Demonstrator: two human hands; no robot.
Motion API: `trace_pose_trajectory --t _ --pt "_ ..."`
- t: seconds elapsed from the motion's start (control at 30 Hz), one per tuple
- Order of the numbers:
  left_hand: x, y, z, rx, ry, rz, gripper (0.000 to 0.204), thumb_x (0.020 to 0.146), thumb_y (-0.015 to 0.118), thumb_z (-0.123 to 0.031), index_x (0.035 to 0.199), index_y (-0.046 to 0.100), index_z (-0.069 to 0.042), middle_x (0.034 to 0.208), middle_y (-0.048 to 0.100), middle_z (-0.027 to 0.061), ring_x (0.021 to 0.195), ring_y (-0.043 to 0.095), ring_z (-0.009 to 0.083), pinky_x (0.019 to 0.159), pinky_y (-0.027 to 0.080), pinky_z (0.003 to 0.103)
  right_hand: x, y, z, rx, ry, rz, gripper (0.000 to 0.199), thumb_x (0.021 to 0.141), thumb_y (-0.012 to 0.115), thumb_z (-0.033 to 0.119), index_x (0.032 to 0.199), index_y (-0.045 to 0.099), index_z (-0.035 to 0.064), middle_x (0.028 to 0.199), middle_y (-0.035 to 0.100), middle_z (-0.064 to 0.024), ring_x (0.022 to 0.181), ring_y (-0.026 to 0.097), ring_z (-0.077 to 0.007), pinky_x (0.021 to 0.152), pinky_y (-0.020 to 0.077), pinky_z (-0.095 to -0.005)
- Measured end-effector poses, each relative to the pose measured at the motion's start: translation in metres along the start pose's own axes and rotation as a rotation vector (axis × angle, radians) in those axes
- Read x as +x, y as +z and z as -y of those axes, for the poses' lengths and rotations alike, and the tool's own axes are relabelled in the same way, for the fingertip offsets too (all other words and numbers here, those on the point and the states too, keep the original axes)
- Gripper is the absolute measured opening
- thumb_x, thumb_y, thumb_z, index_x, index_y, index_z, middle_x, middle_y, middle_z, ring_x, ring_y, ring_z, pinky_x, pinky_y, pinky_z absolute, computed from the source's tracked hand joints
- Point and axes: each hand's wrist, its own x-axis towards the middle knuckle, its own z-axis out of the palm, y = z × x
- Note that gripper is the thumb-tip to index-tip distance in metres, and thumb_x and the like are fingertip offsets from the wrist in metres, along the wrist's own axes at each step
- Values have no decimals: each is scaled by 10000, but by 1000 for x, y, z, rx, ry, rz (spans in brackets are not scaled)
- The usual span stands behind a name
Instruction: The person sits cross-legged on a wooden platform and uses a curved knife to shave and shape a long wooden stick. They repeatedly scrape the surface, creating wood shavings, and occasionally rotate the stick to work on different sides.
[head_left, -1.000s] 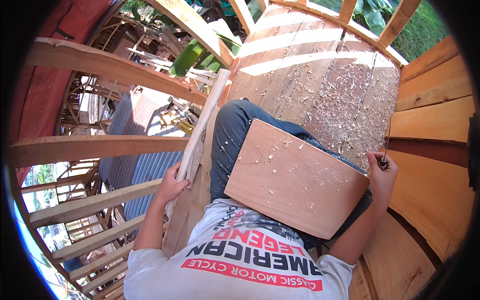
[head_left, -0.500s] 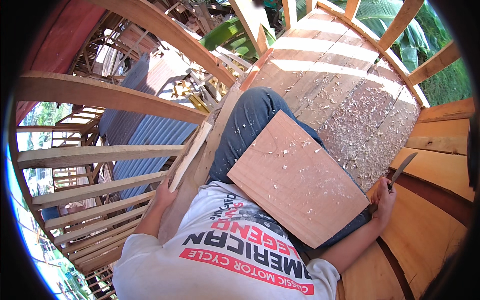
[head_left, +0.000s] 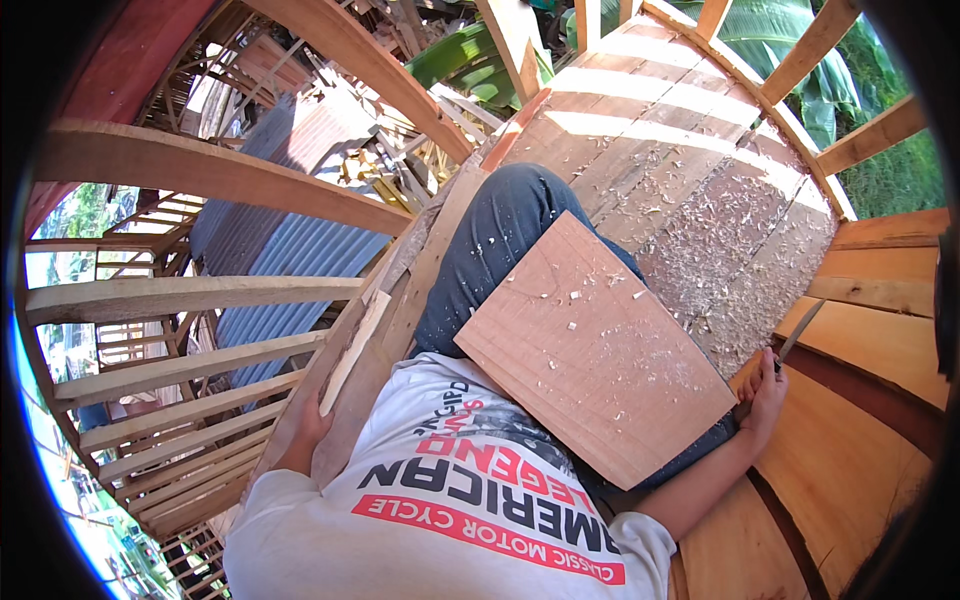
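Right hand (head_left: 765, 395) closed around a narrow dark-bladed chisel (head_left: 797, 333), its tip against the curved orange-brown plank wall (head_left: 860, 440). Left hand (head_left: 310, 430) grasps a pale wooden strip (head_left: 352, 350). A flat rectangular board (head_left: 590, 350) rests across the lap, strewn with shavings (head_left: 740, 240).

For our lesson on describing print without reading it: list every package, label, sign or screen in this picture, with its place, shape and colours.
No packages, signs or screens show.
Printed lettering: on the front of the person's white T-shirt, lower middle of the view, in curved rows of black and red letters over a red band with white letters.
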Motion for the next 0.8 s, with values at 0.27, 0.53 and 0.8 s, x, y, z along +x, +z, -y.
trace_pose_trajectory --t 0.27,0.53,0.8 --pt "-22 3 12 136 -239 206 569 727 781 -233 1159 488 -6 1015 629 249 980 584 441 867 466 475 -3 15 5 -346 -233 -299 267 912 665 288 789 535 90 515 374 67 393 334 -29 356 237 -225" --pt "-19 17 16 376 -327 398 754 651 858 -268 1245 448 -51 1134 610 205 1104 559 385 951 429 492 -24 12 25 -244 -267 -238 257 919 657 272 787 538 85 500 365 56 375 322 -34 353 256 -224" --pt "-1 55 37 620 -447 584 600 818 699 -187 1344 410 -158 1264 557 152 1197 527 337 1001 396 501 -43 20 25 -193 -247 -195 251 919 658 270 808 543 77 502 378 54 379 333 -31 355 260 -218"
